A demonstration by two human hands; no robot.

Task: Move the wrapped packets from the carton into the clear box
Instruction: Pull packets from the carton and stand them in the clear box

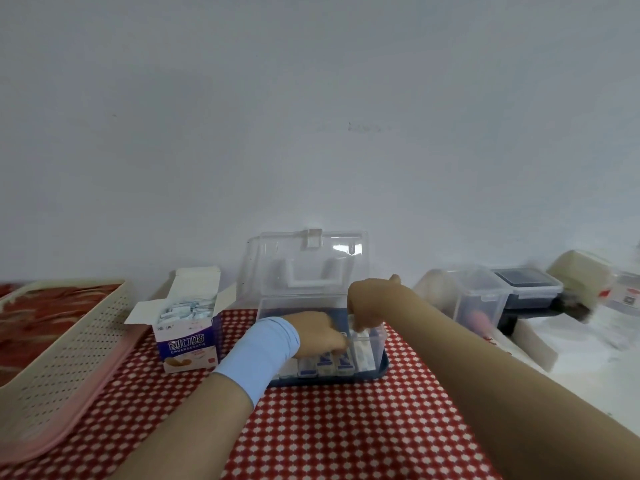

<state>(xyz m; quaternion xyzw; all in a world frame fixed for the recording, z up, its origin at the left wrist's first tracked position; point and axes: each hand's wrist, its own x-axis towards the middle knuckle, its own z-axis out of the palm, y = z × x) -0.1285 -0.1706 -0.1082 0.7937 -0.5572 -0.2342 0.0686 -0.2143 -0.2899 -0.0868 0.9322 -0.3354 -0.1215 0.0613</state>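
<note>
Packets sit loosely heaped in an open carton, which stands on the red checked surface just left of the clear box. The carton's mouth faces up and its long side runs away from the viewer.

Both hands are inside the box. The left hand, in a blue sleeve, lies over a row of stowed packets, its fingers hidden, so its hold cannot be told. The right hand curls its fingers down onto a white packet at the box's right end and seems to pinch it.

The carton is left of both hands, and the left hand is nearer. Nothing stands between carton and box. The box lid stands open behind, a perforated basket lies far left, and other tubs are on the right.
</note>
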